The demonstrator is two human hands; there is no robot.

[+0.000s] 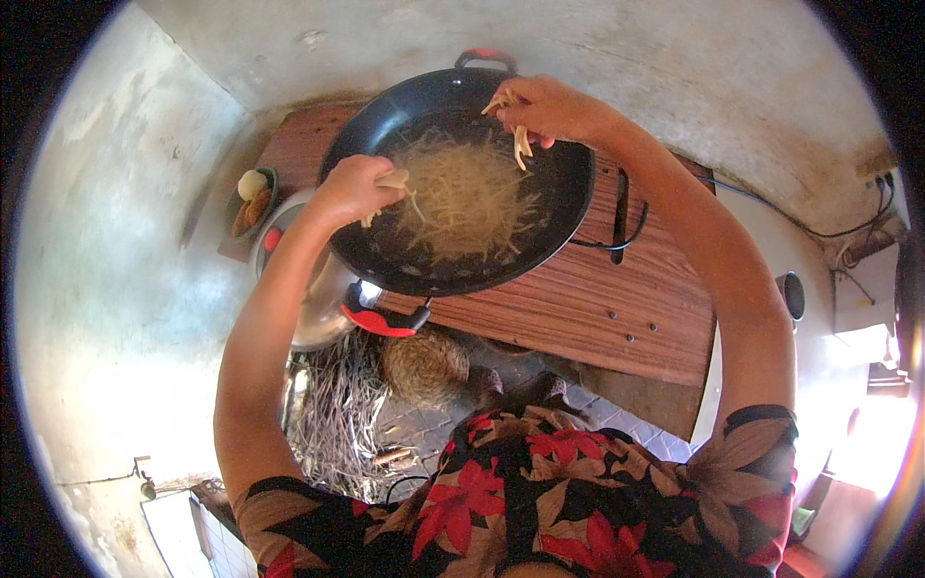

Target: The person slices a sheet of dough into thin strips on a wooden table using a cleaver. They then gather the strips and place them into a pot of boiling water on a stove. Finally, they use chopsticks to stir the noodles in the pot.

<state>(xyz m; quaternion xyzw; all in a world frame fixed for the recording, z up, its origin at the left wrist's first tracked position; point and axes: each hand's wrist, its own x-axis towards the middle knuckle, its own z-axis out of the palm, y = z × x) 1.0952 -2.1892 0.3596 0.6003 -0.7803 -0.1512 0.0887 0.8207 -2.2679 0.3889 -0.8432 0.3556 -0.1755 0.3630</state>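
A large black wok [376,119] with red-and-black handles holds a tangle of pale, noodle-like strips [470,202] in liquid. Above the wok's left rim, my left hand [354,191] grips a few flat pale strips [394,180], some hanging from its fingers. My right hand [553,108] is over the far right side of the wok. Several strips [522,148] dangle from it and poke out between its fingers. Neither hand touches the strips in the liquid.
The wok is over a wood-grain table [564,311] against a stained wall. To its left are a steel pot [325,307] and a bowl [270,202] with a white ball-shaped thing. A black cable [639,224] lies right; dry stalks [336,412] and a round woven straw item [426,365] are below.
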